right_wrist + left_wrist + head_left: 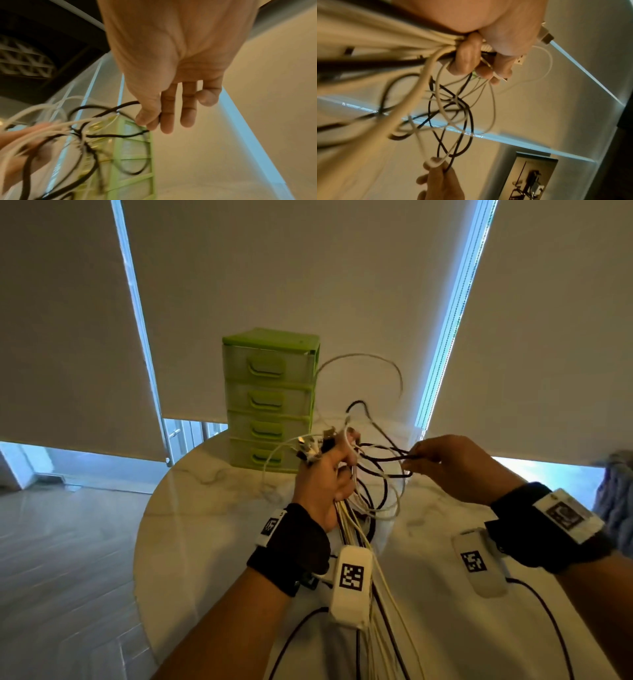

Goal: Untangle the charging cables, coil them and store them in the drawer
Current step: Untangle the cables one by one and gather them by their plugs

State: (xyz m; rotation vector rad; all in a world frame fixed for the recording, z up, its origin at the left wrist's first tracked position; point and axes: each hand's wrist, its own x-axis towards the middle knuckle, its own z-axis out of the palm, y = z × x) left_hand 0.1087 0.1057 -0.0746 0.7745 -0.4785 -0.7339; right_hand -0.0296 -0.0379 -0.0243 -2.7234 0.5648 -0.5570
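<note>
Blinds (291,285) cover the window behind the drawer unit; daylight shows in the gaps and along the bottom.

Round marble worktop (212,508) under everything. Green drawer unit (270,398) stands at its far edge, four drawers, all closed.

Cable bundle (370,484), mixed white and black, is held up in the air just in front of the drawer unit and slightly to its right, not lying on the worktop. Its long tails run down from the grip toward the person. Loops fan out on the side away from the drawer unit. One white loop (359,361) arcs up beside the unit's top drawer.

Left hand (325,477) is the anchor: fingers (467,56) clenched round the gathered strands, plug ends sticking out above the fist, close to the unit's bottom drawer.

Right hand (455,463) sits further from the drawer unit than the left. Thumb and forefinger pinch a black cable loop (120,106); the other fingers (187,105) are extended. A white strand may be caught in the same pinch; too blurred to be sure.

Key relation: the black loop stretches roughly sideways between the two hands, away from the drawer unit. The right hand is the nearer one to the free loop, so I'd judge the pull goes that way, outward from the fist. Still untangling; no coil is formed yet. Risk: pulling could tighten the crossing strands near the fist.
</note>
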